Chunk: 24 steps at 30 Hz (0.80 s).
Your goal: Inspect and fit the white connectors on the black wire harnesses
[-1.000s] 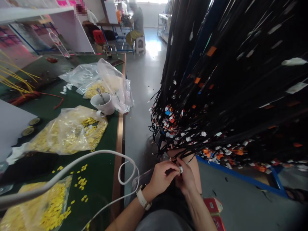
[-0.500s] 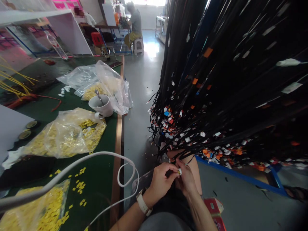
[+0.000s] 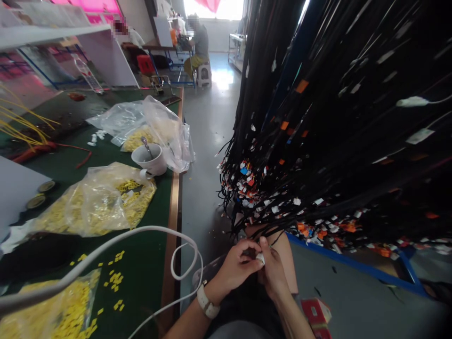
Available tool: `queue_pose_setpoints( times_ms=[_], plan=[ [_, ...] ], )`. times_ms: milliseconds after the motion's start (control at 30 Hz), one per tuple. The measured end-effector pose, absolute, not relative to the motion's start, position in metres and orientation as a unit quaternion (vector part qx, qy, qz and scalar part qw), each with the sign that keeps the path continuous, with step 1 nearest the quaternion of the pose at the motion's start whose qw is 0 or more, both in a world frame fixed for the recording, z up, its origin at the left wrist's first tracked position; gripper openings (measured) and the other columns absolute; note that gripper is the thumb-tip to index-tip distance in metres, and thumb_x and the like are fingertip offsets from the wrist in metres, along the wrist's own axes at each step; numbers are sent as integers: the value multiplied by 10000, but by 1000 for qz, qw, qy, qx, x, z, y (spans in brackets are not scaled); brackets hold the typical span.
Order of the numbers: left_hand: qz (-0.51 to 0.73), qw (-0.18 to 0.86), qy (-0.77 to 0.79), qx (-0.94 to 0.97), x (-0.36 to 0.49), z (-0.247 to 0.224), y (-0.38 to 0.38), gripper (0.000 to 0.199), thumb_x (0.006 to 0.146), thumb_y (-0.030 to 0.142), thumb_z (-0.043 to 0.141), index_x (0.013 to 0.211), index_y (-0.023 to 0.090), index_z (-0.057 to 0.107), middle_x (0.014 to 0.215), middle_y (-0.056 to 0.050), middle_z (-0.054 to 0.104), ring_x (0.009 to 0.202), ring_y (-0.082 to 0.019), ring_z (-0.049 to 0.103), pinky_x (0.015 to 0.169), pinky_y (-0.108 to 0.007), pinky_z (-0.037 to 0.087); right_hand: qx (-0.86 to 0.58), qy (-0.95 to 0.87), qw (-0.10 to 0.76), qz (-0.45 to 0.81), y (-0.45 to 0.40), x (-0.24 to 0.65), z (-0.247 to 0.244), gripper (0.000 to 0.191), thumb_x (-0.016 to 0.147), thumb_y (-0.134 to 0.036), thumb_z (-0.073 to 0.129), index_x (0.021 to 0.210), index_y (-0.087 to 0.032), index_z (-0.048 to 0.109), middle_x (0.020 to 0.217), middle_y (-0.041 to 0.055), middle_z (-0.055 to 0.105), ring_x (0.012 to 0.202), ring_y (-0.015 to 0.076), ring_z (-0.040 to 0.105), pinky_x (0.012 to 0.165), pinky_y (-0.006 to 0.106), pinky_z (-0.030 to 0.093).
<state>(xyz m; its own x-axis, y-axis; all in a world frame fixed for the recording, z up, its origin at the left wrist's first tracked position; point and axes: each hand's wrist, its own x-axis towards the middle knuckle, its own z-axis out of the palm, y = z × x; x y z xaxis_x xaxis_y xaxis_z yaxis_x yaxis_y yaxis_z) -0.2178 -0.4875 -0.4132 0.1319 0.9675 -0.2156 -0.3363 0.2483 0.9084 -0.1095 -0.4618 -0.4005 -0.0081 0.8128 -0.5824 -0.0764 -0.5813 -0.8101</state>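
Observation:
My left hand point(image 3: 237, 264), with a white watch on its wrist, pinches a small white connector point(image 3: 260, 258) between thumb and fingers. Against it, my right hand point(image 3: 274, 269) closes its thumb and fingers on the same connector or the cable end behind it; the exact grip is hidden. Both hands meet above my lap. Just beyond them hangs a thick bundle of black cables point(image 3: 282, 179), whose ends carry white, orange and blue connectors. Some of these cable ends lie over my knee near the right hand.
The green table point(image 3: 148, 254) at the left bears bags of yellow pieces point(image 3: 102, 202), a white cup point(image 3: 150, 160) and a thick white cable point(image 3: 116, 239). A blue rack bar point(image 3: 356, 263) runs at the right. A red box point(image 3: 315, 314) lies low. Someone sits at the back.
The camera view has tilted up slightly. My fingers have shifted around the connector, and its white side now shows where a yellow part was visible before.

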Motion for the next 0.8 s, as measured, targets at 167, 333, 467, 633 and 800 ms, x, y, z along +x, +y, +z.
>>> queue_pose_setpoints(
  times_ms=[167, 333, 467, 633, 800],
  plan=[
    [510, 622, 421, 419, -217, -409, -489, 201, 746, 181, 703, 941, 144, 674, 1026, -86, 606, 963, -200, 600, 865, -317, 474, -633, -404, 344, 564, -464, -105, -394, 639, 686, -813, 474, 599, -192, 602, 493, 30, 550, 524, 187, 519, 527, 299, 435],
    [507, 558, 437, 491, -218, -409, -490, 191, 699, 44, 688, 844, 164, 715, 977, -74, 621, 976, -197, 590, 906, -326, 442, -624, -453, 349, 532, -470, -102, -389, 670, 694, -840, 417, 556, -208, 591, 527, 46, 574, 562, 204, 538, 600, 315, 469],
    [504, 532, 448, 512, -217, -408, -491, 234, 647, -28, 680, 767, 171, 702, 911, -41, 606, 916, -170, 577, 864, -296, 439, -621, -461, 349, 529, -474, -100, -390, 657, 705, -828, 427, 559, -213, 605, 518, 48, 563, 529, 203, 515, 529, 314, 434],
    [515, 508, 446, 527, -217, -408, -492, 220, 679, -27, 644, 745, 179, 687, 868, -26, 586, 867, -155, 568, 819, -282, 445, -608, -467, 354, 536, -479, -98, -393, 616, 736, -788, 454, 609, -209, 619, 522, 46, 564, 560, 200, 527, 533, 291, 423],
    [519, 505, 445, 527, -215, -410, -493, 146, 722, 49, 667, 745, 187, 708, 863, -37, 598, 876, -166, 579, 826, -296, 454, -602, -489, 351, 525, -479, -96, -393, 611, 785, -756, 427, 695, -199, 660, 623, 69, 625, 599, 196, 544, 617, 295, 445]
  ],
)
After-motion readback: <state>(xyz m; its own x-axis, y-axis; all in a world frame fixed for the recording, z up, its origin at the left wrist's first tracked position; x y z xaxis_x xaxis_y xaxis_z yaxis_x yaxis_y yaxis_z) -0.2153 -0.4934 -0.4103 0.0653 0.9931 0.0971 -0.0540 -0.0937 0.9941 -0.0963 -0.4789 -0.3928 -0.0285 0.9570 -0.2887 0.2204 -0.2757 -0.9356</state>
